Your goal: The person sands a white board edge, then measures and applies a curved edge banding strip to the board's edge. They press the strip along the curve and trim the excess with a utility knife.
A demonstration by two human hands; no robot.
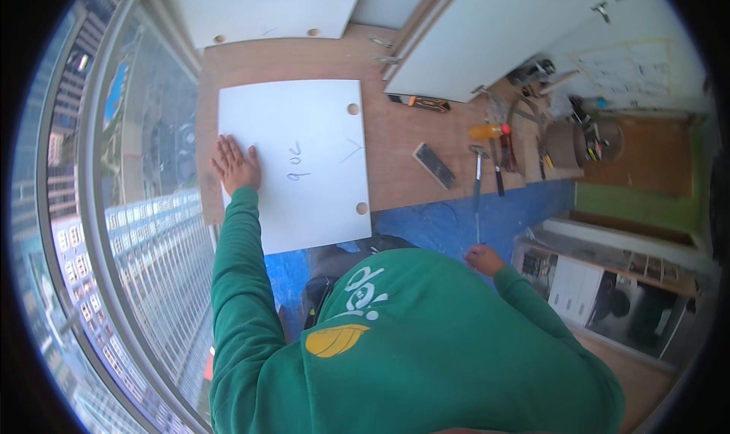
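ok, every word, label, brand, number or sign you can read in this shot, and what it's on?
Wording located, not copied:
Near white panel: dark handwriting around its middle, plus an angled mark to the right.
Far white panel: small blue handwriting, unclear, plus a faint tick-like mark.
Green sweatshirt: white lettering beside a yellow emblem.
Pale wall sheet: markings too small and blurred to read.

My left hand (238, 164) lay on the left side of the panel (304, 213), which rested on the worktop (395, 141), with the window (152, 122) to the left. Right of the panel lay a phone-like slab (434, 166), then a hammer (477, 169), a bottle (485, 132) just behind it. My right hand (482, 259) was before the worktop.
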